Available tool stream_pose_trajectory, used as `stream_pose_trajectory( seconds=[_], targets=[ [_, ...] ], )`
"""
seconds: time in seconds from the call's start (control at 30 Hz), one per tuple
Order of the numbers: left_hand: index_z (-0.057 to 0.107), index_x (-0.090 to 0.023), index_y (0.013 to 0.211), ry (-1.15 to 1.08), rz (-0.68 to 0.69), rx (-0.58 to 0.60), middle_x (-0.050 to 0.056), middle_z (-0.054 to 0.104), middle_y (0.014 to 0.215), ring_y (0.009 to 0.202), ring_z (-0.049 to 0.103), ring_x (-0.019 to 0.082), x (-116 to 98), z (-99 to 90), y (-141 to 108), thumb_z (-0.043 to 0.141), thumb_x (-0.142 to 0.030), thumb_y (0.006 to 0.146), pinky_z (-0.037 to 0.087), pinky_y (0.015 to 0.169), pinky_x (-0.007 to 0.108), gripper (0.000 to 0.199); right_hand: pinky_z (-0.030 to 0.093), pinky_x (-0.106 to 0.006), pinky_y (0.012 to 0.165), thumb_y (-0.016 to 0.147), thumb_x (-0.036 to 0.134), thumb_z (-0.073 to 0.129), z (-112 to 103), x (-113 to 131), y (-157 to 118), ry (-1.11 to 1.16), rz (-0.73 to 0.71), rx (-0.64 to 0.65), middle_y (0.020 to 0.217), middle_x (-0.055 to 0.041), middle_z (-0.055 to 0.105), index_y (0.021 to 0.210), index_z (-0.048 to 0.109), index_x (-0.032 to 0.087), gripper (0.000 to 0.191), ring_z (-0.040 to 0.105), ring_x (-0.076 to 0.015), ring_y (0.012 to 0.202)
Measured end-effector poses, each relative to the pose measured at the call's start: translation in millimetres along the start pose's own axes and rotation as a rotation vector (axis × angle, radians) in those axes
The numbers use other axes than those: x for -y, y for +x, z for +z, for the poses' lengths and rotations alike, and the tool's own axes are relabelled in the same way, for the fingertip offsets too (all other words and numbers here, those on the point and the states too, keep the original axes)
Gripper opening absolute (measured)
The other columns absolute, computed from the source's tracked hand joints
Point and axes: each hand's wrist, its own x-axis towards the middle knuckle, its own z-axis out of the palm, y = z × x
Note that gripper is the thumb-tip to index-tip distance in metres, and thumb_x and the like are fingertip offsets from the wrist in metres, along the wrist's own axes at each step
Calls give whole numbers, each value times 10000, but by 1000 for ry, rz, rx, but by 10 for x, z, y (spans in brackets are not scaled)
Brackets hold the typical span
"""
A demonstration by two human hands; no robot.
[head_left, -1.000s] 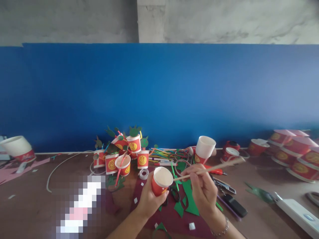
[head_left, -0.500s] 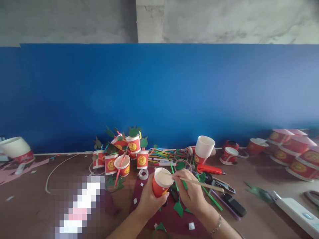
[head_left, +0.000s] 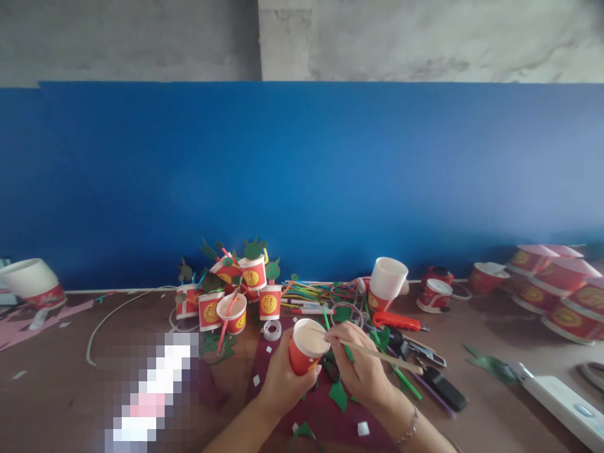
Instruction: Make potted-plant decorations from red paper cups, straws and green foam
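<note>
My left hand (head_left: 282,379) is wrapped round a red paper cup (head_left: 302,360) with a white rim, its open mouth tilted up toward me. Pinched in the fingers of my right hand (head_left: 361,365) is a thin wooden stick (head_left: 384,356), whose far tip reaches over the cup's rim into its mouth. Below both hands lies a dark purple sheet (head_left: 330,428) with green paper cuttings (head_left: 338,396) and small white pieces on it. Black scissors handles (head_left: 331,370) show between my hands.
Decorated cups (head_left: 210,311) cluster at the back left, near a tape roll (head_left: 272,330). Stacked cups (head_left: 387,283), an orange cutter (head_left: 396,321) and a black object (head_left: 443,388) are to the right. A white device (head_left: 564,402) lies far right.
My right hand and the near end of the stick have shifted very slightly down and left. The cup in my left hand has barely moved.
</note>
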Motion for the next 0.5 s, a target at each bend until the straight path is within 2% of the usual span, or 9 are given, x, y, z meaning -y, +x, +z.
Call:
stream_pose_trajectory(
  seconds=[0.23, 0.5],
  targets=[
    [570, -195, 1045, -30, 9, -11, 53, 662, 946, 835, 581, 210, 28, -16, 5, 709, -130, 609, 440, 793, 293, 462, 448, -323, 705, 902, 122, 396, 7, -5, -10, 16, 5, 1, 783, -40, 605, 880, 528, 197, 154, 547, -171, 723],
    [536, -200, 1080, 62, 38, -7, 58, 654, 976, 849, 581, 208, 64, -14, 7, 692, -133, 634, 445, 799, 297, 477, 447, -307, 691, 910, 122, 388, 28, -18, -11, 49, 39, 12, 770, -42, 592, 859, 522, 193, 160, 535, -167, 718]
  ],
)
